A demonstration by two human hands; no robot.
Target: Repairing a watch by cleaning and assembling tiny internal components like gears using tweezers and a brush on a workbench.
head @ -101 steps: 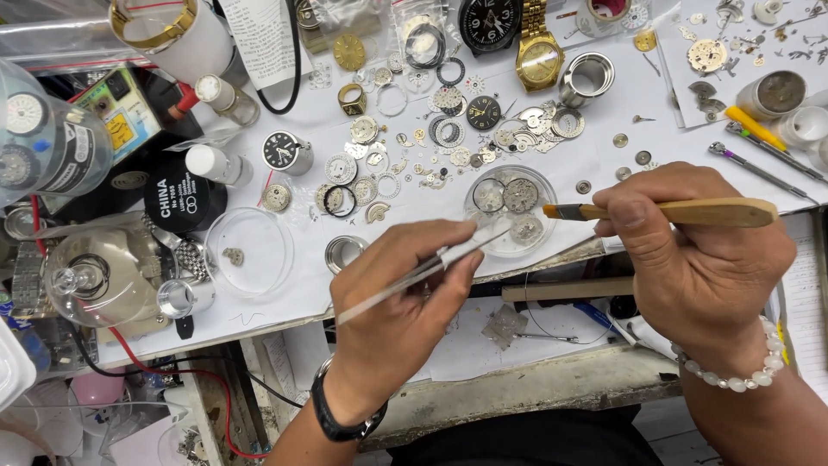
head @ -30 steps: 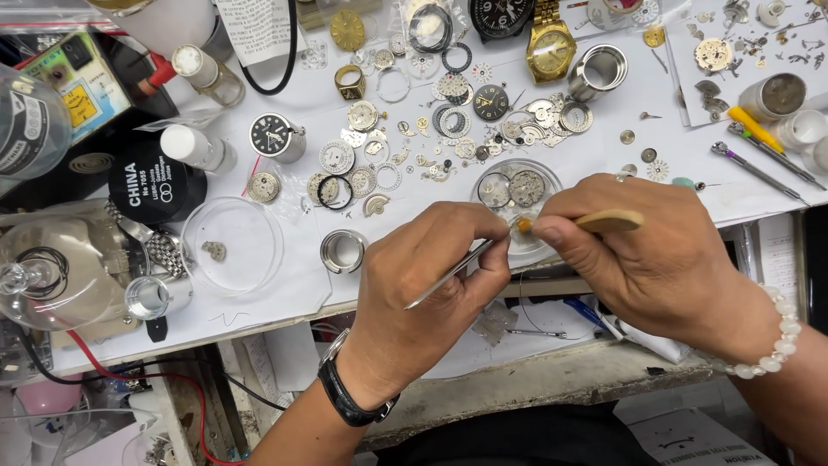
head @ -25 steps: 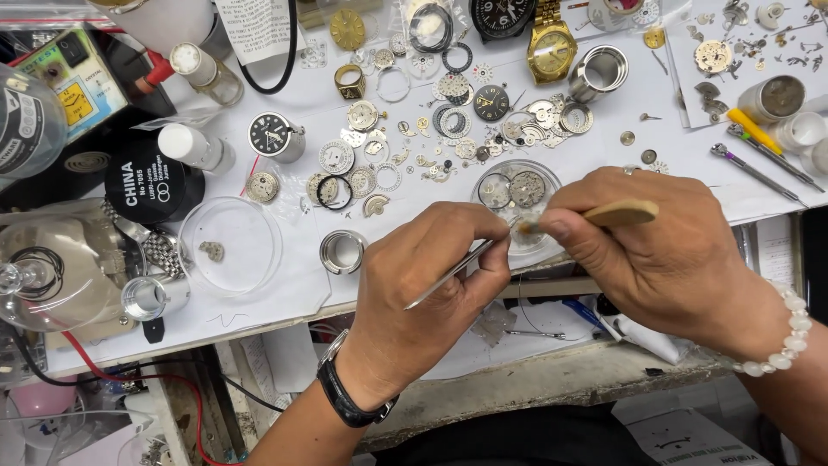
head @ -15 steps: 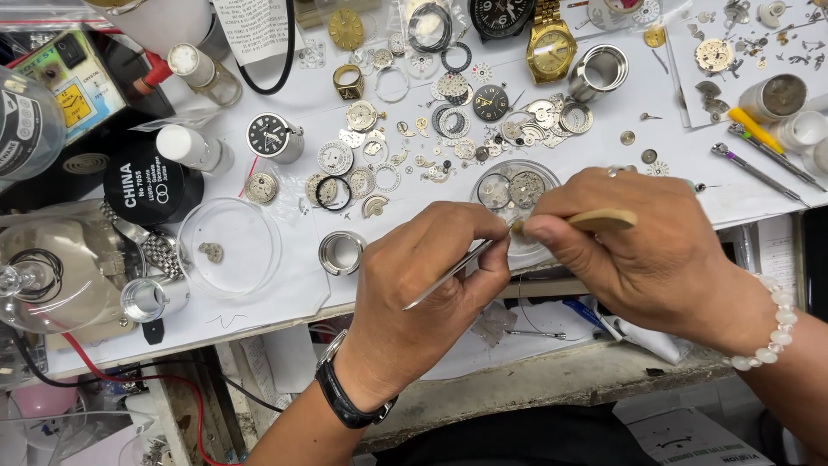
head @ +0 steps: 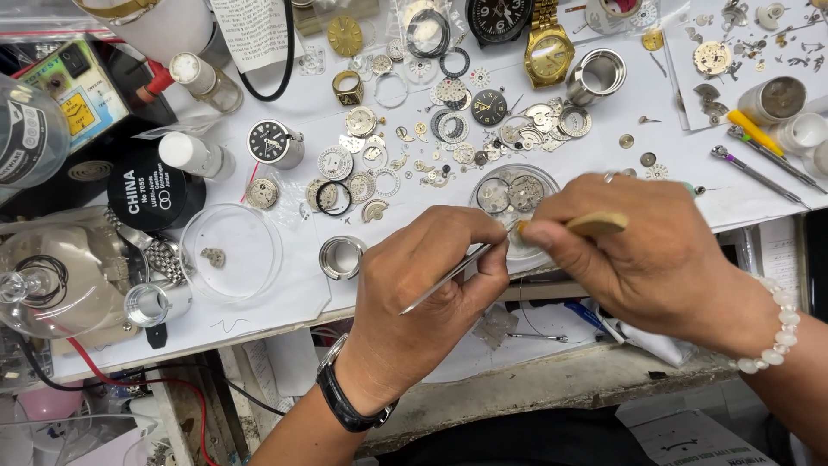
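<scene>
My left hand [head: 423, 298] pinches steel tweezers [head: 448, 278], fingers closed on the shaft, tips aimed up-right toward the small glass dish [head: 516, 192]. My right hand [head: 642, 250] is closed on a wooden-handled brush [head: 595, 224]; its tip is hidden behind my fingertips, right at the near rim of the dish. The dish holds two round watch movements and sits just beyond both grips, between them.

Room: tight. Just left of the tweezers hand stands a metal case ring [head: 341, 256]; farther left, a larger clear dish [head: 231, 250]. Beyond the grips, loose dials and gears crowd the white sheet. The bench edge [head: 552, 380] runs directly beneath my wrists; open space lies only toward me.

Against the view over three seconds back: both hands have closed in together over the dish; the brush, then held out flat and fully visible, is now mostly covered by my right hand. Within the last second, hardly any shift.
</scene>
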